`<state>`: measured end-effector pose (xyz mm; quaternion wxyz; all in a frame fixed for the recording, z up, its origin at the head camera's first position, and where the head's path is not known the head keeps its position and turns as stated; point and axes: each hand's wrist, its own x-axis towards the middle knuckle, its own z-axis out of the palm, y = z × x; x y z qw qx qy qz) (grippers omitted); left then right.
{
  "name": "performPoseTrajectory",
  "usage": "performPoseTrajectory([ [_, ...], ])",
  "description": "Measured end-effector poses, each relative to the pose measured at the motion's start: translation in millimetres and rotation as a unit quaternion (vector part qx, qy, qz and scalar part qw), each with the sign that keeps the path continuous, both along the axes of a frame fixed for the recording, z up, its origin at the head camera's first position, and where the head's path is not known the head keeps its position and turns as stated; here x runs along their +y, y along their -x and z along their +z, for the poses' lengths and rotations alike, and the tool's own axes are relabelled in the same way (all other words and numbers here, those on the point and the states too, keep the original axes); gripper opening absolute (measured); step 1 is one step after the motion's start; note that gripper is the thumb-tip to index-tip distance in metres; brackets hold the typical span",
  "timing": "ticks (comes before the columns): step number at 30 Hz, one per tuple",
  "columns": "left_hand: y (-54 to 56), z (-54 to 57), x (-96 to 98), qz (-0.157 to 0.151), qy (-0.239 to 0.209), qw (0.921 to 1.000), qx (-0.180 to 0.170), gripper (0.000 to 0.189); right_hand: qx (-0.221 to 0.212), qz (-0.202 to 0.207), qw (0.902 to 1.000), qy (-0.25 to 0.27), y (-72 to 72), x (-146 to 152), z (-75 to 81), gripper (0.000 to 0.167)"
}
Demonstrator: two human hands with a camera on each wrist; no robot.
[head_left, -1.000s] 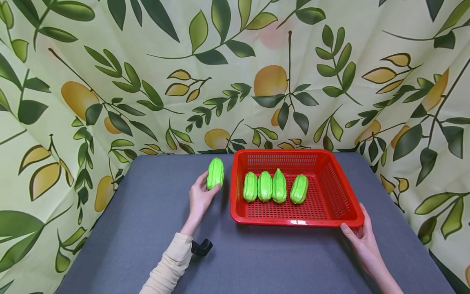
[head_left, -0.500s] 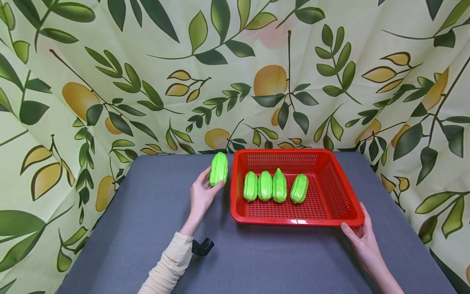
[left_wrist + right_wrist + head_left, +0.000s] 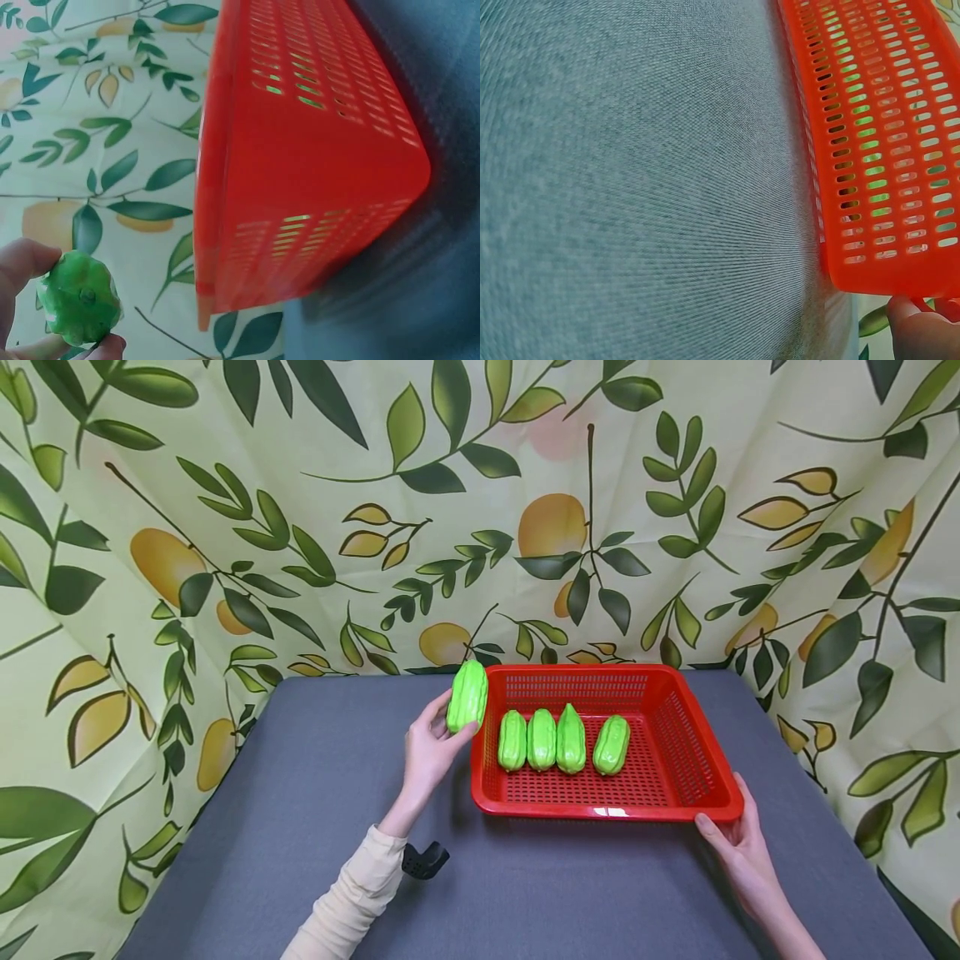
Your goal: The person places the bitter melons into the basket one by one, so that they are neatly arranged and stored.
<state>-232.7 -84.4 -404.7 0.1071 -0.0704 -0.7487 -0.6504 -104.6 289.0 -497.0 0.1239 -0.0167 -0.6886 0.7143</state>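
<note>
My left hand holds a bright green, ribbed gourd upright between thumb and fingers, overlapping the left rim of a red plastic basket in the head view. The left wrist view shows the gourd's scalloped end above and outside the basket wall. Inside the basket, several similar gourds stand in a row, three close together and one gourd apart on the right. At the front right corner my right hand grips the rim, thumb in front; its fingers are partly hidden.
The basket stands toward the back of a table with a blue-grey cloth. Behind and beside the table hangs a leaf-and-fruit patterned curtain. A black wrist device sits on the left forearm.
My left hand has carried the gourd to the right and slightly up, from beside the basket to its left rim. The right hand and the basket have stayed put.
</note>
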Motion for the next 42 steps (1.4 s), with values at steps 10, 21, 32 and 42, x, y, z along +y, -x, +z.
performPoseTrajectory([
  [10,-0.4,4.6,11.9,-0.011,-0.004,0.9999,-0.004,0.060,0.011,0.003,0.9999,-0.002,-0.6,0.7,-1.7,0.082],
  [21,-5.8,17.4,26.3,-0.045,-0.012,0.9989,-0.005,0.059,0.017,0.006,0.9998,-0.001,-0.5,1.6,-2.2,0.082],
  [32,-19.0,44.6,39.6,-0.055,0.007,0.9984,-0.014,0.056,0.018,0.005,0.9998,-0.001,-1.8,2.0,-3.3,0.083],
  [42,12.8,29.7,55.1,-0.079,0.007,0.9968,-0.002,0.059,0.028,0.004,0.9996,0.003,-2.1,2.2,-4.6,0.082],
])
